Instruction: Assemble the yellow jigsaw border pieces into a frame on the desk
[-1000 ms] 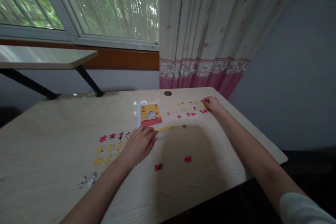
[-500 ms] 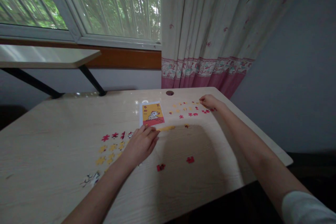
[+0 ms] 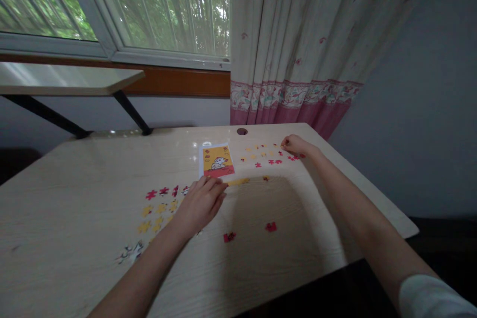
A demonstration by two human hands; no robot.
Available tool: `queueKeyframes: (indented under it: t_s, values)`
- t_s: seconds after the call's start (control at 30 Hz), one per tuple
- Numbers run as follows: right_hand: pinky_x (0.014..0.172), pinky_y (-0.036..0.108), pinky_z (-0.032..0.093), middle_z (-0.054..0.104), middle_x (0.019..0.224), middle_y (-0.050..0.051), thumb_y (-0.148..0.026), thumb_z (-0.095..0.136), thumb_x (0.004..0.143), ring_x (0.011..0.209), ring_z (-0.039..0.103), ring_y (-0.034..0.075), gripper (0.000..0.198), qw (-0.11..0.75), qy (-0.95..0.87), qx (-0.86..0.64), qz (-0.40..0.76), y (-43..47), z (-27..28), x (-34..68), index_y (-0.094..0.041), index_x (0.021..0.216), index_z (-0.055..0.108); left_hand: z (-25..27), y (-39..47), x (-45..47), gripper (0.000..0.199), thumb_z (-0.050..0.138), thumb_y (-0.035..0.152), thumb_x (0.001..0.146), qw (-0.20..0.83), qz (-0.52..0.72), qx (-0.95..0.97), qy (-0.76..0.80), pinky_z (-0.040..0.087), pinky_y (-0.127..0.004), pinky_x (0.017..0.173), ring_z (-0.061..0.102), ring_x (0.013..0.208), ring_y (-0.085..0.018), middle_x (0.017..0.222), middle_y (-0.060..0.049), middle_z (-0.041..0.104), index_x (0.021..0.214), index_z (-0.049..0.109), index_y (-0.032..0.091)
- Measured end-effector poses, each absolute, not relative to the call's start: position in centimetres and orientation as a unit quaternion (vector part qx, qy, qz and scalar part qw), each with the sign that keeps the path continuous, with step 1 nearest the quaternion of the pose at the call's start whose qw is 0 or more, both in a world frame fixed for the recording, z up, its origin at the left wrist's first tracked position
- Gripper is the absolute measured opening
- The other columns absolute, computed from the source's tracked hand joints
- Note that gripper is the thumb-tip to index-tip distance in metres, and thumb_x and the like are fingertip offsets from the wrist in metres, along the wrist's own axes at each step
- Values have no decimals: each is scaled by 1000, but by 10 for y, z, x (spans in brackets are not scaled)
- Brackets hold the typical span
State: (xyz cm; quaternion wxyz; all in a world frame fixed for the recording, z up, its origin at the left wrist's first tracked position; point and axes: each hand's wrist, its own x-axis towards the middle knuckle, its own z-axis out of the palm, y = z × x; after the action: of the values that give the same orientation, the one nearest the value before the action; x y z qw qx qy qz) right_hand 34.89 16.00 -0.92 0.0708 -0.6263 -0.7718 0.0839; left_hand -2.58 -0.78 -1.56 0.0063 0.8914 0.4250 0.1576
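Note:
My left hand (image 3: pixel 203 203) rests on the table with its fingers curled together over the left end of a joined strip of yellow puzzle pieces (image 3: pixel 239 182). Farther right, my right hand (image 3: pixel 296 144) is closed in a pinch at a small yellow puzzle piece (image 3: pixel 282 147), mostly covered by the fingertips. Around it lie loose yellow pieces (image 3: pixel 264 154) and red pieces (image 3: pixel 276 162). A printed reference picture (image 3: pixel 217 161) with a white animal on yellow and red lies just beyond my left hand.
Left of my left arm are rows of red pieces (image 3: pixel 151 194), yellow pieces (image 3: pixel 144 226) and a white-and-black cluster (image 3: pixel 130 252). Two red pieces, one at the front (image 3: pixel 271 227), lie between my arms. A raised shelf (image 3: pixel 70 79) and cable hole (image 3: pixel 242 131) are at the back.
My right hand has shifted slightly left, its fingertips now at a yellow piece. My left hand stays in place on the strip.

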Motion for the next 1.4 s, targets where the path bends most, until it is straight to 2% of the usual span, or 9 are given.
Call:
queueKeyframes:
  t_s: [0.1, 0.4, 0.7, 0.93, 1.03, 1.1, 1.27, 1.4]
  values:
    - [64, 23, 46, 70, 76, 6, -17, 65, 74, 65, 61, 15, 10, 77, -768, -628, 101, 158, -11, 350, -14, 81, 70, -17, -8, -27, 27, 42, 23, 92, 2, 159, 890, 427, 44, -42, 81, 49, 97, -26, 106, -10, 61, 110, 60, 16]
    - [73, 25, 45, 69, 85, 7, -16, 65, 73, 77, 61, 16, 12, 114, -762, -630, 100, 154, -17, 351, -15, 85, 66, -16, -6, -29, 28, 42, 25, 92, 1, 175, 886, 428, 44, -41, 81, 50, 95, -25, 106, -10, 62, 111, 60, 17]
    - [64, 20, 43, 67, 82, 5, -12, 62, 73, 69, 58, 11, 20, 167, -756, -619, 131, 143, -13, 348, -12, 94, 61, -14, -7, -28, 28, 41, 25, 92, 2, 178, 889, 422, 44, -41, 80, 51, 93, -24, 104, -10, 62, 111, 61, 18]
    - [54, 20, 38, 64, 71, 2, -20, 60, 74, 59, 53, 10, 12, 259, -748, -571, 217, 96, 1, 304, -14, 84, 64, -12, -11, -22, 27, 42, 24, 92, 19, 187, 889, 418, 44, -40, 81, 51, 95, -25, 104, -10, 62, 110, 61, 16]
    - [55, 20, 38, 65, 69, 1, -24, 59, 77, 59, 53, 9, 13, 221, -793, -481, 302, 58, 0, 271, -15, 82, 67, -11, -14, -17, 27, 42, 23, 91, 22, 187, 891, 412, 44, -40, 79, 51, 93, -24, 101, -10, 63, 107, 62, 17]
    - [55, 20, 38, 65, 69, 0, -24, 62, 76, 59, 53, 9, 12, 192, -815, -445, 318, 37, -1, 254, -17, 82, 69, -10, -16, -13, 27, 42, 23, 91, 24, 189, 895, 403, 44, -40, 79, 51, 91, -24, 99, -9, 63, 106, 63, 18]
    - [59, 21, 39, 66, 70, -1, -17, 61, 76, 61, 55, 9, 12, 188, -840, -443, 250, 13, -9, 232, -21, 82, 71, -11, -18, -8, 28, 41, 24, 92, 38, 186, 903, 385, 43, -42, 82, 50, 92, -24, 97, -9, 64, 106, 63, 16]
    - [65, 24, 41, 68, 74, 2, -17, 63, 75, 67, 57, 12, 10, 188, -857, -448, 172, 14, -9, 230, -20, 80, 70, -13, -19, -7, 28, 41, 24, 92, 39, 182, 905, 382, 43, -41, 82, 49, 93, -24, 99, -9, 63, 107, 63, 16]
